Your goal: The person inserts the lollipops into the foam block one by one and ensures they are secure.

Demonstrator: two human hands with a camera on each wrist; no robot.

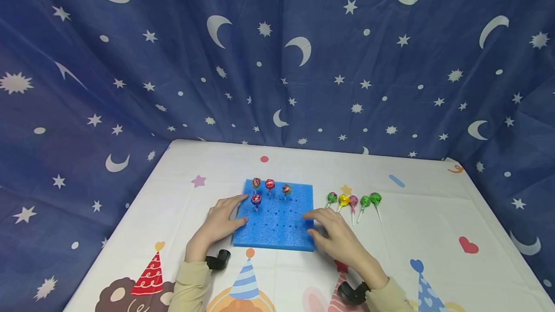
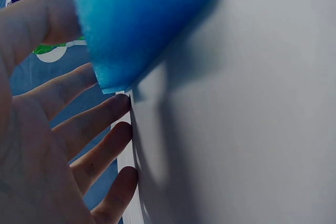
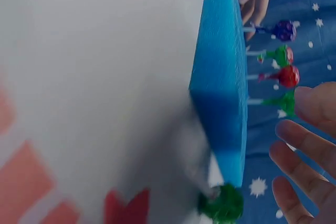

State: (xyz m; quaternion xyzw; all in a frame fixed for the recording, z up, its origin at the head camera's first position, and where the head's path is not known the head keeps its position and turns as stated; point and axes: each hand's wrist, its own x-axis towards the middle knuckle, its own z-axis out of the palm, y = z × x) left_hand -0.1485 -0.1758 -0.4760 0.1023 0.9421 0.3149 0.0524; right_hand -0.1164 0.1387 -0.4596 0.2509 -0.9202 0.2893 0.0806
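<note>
A blue foam board [image 1: 277,235] with rows of small holes lies on the table. Several wrapped lollipops stand upright in it by their sticks: three along the far edge, including a red one [image 1: 270,184], and a purple one [image 1: 256,200] nearer on the left. My left hand [image 1: 220,220] is at the board's left edge, thumb and fingertips right at the foam, fingers spread in the left wrist view. Over the right edge hovers my right hand [image 1: 336,235], its loosely bent fingers [image 3: 294,135] holding nothing.
Right of the board, several loose lollipops lie in a row on the white patterned tablecloth [image 1: 433,206], among them a yellow one [image 1: 344,200], a pink one [image 1: 353,201] and a green one [image 1: 375,199]. A blue moon-and-star curtain [image 1: 277,71] hangs behind the table.
</note>
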